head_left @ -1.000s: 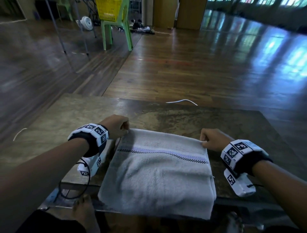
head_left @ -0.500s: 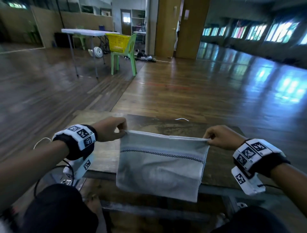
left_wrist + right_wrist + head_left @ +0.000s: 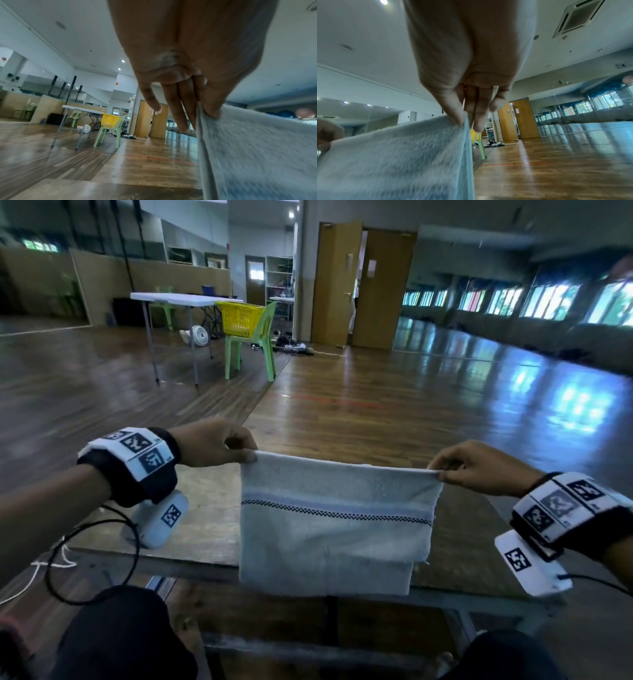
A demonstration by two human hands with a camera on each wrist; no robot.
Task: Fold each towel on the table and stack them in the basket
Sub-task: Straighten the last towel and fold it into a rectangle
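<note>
A folded grey towel (image 3: pixel 329 529) with a dark checked stripe hangs in the air above the near edge of the table (image 3: pixel 205 508). My left hand (image 3: pixel 219 445) pinches its top left corner and my right hand (image 3: pixel 472 467) pinches its top right corner, so the top edge is stretched straight. In the left wrist view the left hand (image 3: pixel 197 105) pinches the towel (image 3: pixel 257 148) between thumb and fingers. In the right wrist view the right hand (image 3: pixel 465 116) does the same on the towel (image 3: pixel 393 155). A yellow basket (image 3: pixel 239 318) sits far off on a green chair (image 3: pixel 253 347).
The table is brown and worn, with my knees (image 3: pixel 120 635) below its near edge. A white folding table (image 3: pixel 178 302) and a small fan (image 3: pixel 198 335) stand behind the chair. Wooden floor (image 3: pixel 411 405) lies beyond, with double doors (image 3: pixel 363 285) at the back.
Both hands have lifted the folded towel off the table and it now hangs upright between them. My head has tilted up, showing the room and the basket.
</note>
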